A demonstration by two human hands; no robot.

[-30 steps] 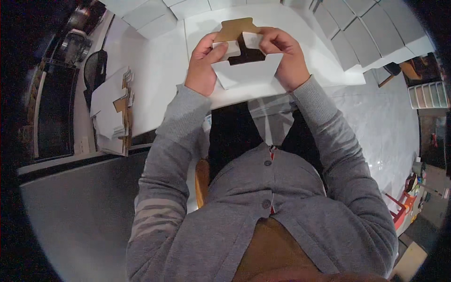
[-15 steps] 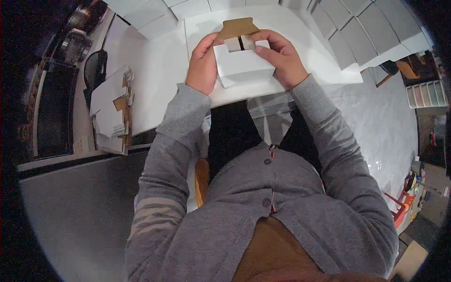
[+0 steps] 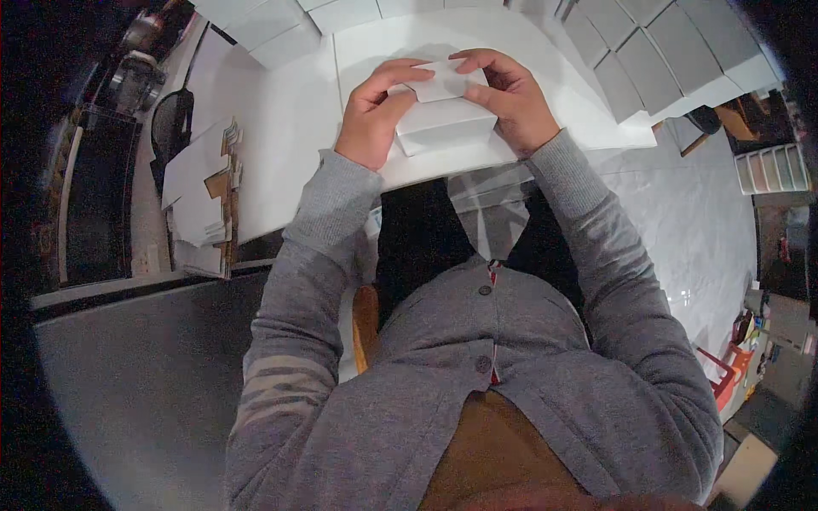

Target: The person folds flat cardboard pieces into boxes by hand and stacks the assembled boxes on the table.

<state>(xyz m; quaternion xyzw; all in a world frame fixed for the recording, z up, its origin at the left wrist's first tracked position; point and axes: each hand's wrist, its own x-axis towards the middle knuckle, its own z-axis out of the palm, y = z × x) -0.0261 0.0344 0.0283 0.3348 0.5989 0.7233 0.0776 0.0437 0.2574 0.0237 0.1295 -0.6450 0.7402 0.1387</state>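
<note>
A small white cardboard box (image 3: 447, 128) rests near the front edge of the white table, between my two hands. Its end flap (image 3: 445, 81) is folded over toward me, white side up. My left hand (image 3: 375, 111) grips the box's left side, with the fingers bent over the flap's left part and the thumb at its lower edge. On the right, my right hand (image 3: 511, 94) wraps the other side, fingers over the flap's far edge and thumb pressing by its right corner. The inside of the box is hidden.
White boxes (image 3: 264, 38) are stacked at the far left, and more stacked boxes (image 3: 656, 60) stand at the right. Flat cardboard blanks (image 3: 200, 204) lean in a pile at the left of the table (image 3: 294, 153). A wooden chair part (image 3: 365, 328) shows beside my lap.
The brown-inside flap that stood up at the far side is now folded down over the box opening. My left fingers have moved onto it; the right fingers have shifted over its edge.
</note>
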